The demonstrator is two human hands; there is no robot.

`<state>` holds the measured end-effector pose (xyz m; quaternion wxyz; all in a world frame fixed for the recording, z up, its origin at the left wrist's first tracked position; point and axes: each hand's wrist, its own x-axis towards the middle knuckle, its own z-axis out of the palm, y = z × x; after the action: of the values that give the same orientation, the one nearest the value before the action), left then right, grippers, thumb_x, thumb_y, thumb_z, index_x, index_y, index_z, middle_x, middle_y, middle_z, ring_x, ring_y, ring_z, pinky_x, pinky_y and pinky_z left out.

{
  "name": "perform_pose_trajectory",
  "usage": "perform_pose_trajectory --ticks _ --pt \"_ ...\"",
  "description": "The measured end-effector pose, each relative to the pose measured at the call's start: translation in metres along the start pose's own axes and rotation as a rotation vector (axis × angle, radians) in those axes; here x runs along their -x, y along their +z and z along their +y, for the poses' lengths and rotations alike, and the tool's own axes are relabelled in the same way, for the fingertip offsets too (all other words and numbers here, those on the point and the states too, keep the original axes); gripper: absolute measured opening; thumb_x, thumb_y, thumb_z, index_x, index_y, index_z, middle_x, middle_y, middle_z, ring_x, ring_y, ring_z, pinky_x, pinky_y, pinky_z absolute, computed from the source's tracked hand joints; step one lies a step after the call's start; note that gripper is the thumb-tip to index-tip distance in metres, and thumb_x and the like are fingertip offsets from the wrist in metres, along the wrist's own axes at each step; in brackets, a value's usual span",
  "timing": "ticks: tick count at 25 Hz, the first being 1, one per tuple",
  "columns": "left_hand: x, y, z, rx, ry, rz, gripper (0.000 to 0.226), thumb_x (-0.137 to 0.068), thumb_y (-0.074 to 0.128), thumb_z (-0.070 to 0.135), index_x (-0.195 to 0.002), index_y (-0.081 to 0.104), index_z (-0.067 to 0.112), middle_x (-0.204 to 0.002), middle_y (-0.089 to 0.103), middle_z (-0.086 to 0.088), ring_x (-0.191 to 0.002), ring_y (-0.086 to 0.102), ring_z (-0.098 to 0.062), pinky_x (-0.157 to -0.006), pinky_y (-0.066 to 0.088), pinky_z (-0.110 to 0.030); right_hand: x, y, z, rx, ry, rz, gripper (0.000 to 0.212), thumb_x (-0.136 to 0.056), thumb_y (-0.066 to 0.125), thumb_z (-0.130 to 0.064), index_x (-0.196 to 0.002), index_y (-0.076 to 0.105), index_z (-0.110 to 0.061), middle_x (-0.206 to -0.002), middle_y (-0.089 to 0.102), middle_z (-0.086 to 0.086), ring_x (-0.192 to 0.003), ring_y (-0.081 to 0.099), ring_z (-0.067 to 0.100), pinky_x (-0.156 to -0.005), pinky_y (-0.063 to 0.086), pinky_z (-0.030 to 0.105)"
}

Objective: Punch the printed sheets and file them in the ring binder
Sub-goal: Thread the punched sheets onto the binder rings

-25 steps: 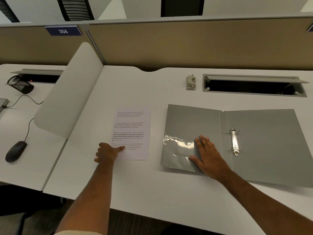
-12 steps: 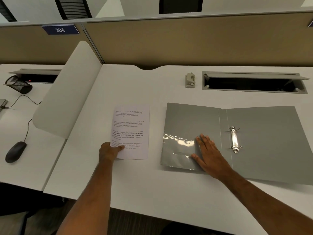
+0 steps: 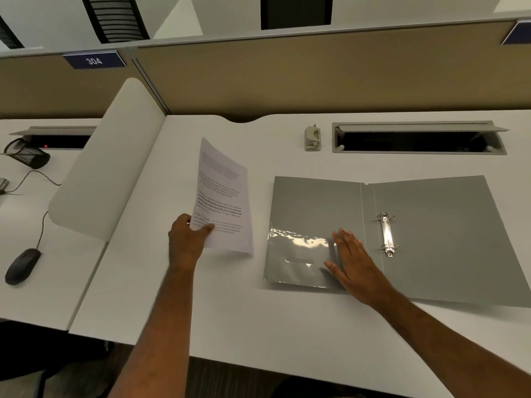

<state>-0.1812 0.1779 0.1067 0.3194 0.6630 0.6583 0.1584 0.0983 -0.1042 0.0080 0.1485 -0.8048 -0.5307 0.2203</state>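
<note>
The left hand's fingers are pinching the near left corner of the printed sheets, which half a second ago were lying flat and are now tilting up off the worktop. The right hand is resting flat, fingers straight, on the open ring binder. Punching is probably coming next; the hole punch is waiting untouched at the far edge.

Left grip pinching, right grip flat
</note>
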Motion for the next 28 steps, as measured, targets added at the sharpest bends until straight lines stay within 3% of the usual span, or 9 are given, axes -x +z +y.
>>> perform_pose_trajectory --ticks 7,12,16,19,20,21,23,25,28 --pt "0.034 0.009 0.067 0.129 0.156 0.040 0.037 -0.086 0.081 0.033 -0.105 0.061 0.009 -0.100 0.065 0.000 -0.084 0.065 -0.020 -0.059 0.047 -0.017 0.009 -0.018 0.003 -0.088 0.003 0.057 0.088 -0.091 0.016 -0.077 -0.160 0.008 -0.022 -0.168 0.005 -0.003 -0.155 -0.003 0.013 -0.125 0.004 0.033" --pt "0.069 0.045 0.102 0.319 0.193 -0.135 0.036 -0.085 0.082 0.033 -0.109 0.060 0.017 -0.106 0.068 0.003 -0.091 0.068 -0.014 -0.073 0.058 -0.023 0.014 -0.046 0.007 -0.306 0.120 0.160 0.075 -0.098 0.041 -0.056 -0.159 0.020 -0.018 -0.166 0.019 0.000 -0.154 0.011 0.015 -0.125 0.011 0.035" --pt "0.107 0.084 0.122 0.462 0.175 -0.298 0.036 -0.082 0.085 0.031 -0.109 0.063 0.022 -0.105 0.072 0.009 -0.094 0.071 -0.009 -0.076 0.062 -0.024 0.021 -0.073 0.021 -0.578 0.275 0.233 0.068 -0.098 0.047 -0.055 -0.154 0.028 -0.022 -0.162 0.029 -0.002 -0.149 0.025 0.016 -0.120 0.023 0.035" --pt "0.134 0.115 0.134 0.543 0.128 -0.409 0.040 -0.081 0.086 0.030 -0.114 0.064 0.020 -0.109 0.073 0.008 -0.095 0.072 -0.009 -0.078 0.063 -0.025 0.028 -0.098 0.030 -0.863 0.405 0.262 0.050 -0.101 0.048 -0.045 -0.144 0.036 -0.022 -0.142 0.052 -0.003 -0.125 0.053 0.008 -0.089 0.041 0.005" --pt "0.142 0.125 0.136 0.559 0.111 -0.439 0.042 -0.080 0.087 0.029 -0.115 0.065 0.019 -0.109 0.074 0.007 -0.096 0.073 -0.010 -0.080 0.063 -0.026 0.029 -0.104 0.036 -0.936 0.435 0.283 0.048 -0.102 0.048 -0.043 -0.143 0.037 -0.021 -0.132 0.058 -0.005 -0.113 0.058 0.003 -0.079 0.043 0.003" --pt "0.150 0.135 0.138 0.572 0.093 -0.471 0.043 -0.079 0.088 0.027 -0.115 0.066 0.018 -0.110 0.075 0.006 -0.097 0.074 -0.012 -0.081 0.063 -0.027 0.030 -0.110 0.042 -0.999 0.458 0.307 0.048 -0.102 0.049 -0.044 -0.142 0.040 -0.019 -0.126 0.061 -0.005 -0.107 0.060 0.004 -0.080 0.044 0.007" --pt "0.165 0.155 0.142 0.597 0.055 -0.544 0.042 -0.079 0.088 0.024 -0.115 0.068 0.017 -0.110 0.077 0.005 -0.097 0.075 -0.013 -0.079 0.062 -0.026 0.035 -0.117 0.060 -1.120 0.501 0.343 0.053 -0.098 0.051 -0.054 -0.137 0.049 -0.019 -0.124 0.067 -0.001 -0.108 0.066 0.016 -0.094 0.050 0.031" --pt "0.181 0.173 0.144 0.626 0.000 -0.607 0.042 -0.079 0.088 0.020 -0.115 0.068 0.016 -0.111 0.077 0.002 -0.097 0.075 -0.016 -0.076 0.062 -0.023 0.042 -0.120 0.077 -1.299 0.530 0.360 0.053 -0.094 0.058 -0.054 -0.129 0.056 -0.014 -0.118 0.073 0.004 -0.107 0.071 0.026 -0.097 0.054 0.049" --pt "0.203 0.198 0.143 0.604 -0.058 -0.673 0.046 -0.080 0.088 0.023 -0.119 0.066 0.017 -0.115 0.076 0.002 -0.099 0.074 -0.016 -0.076 0.062 -0.024 0.056 -0.126 0.094 -1.448 0.577 0.318 0.039 -0.095 0.066 -0.036 -0.119 0.060 -0.006 -0.116 0.074 0.010 -0.104 0.072 0.031 -0.092 0.057 0.050"
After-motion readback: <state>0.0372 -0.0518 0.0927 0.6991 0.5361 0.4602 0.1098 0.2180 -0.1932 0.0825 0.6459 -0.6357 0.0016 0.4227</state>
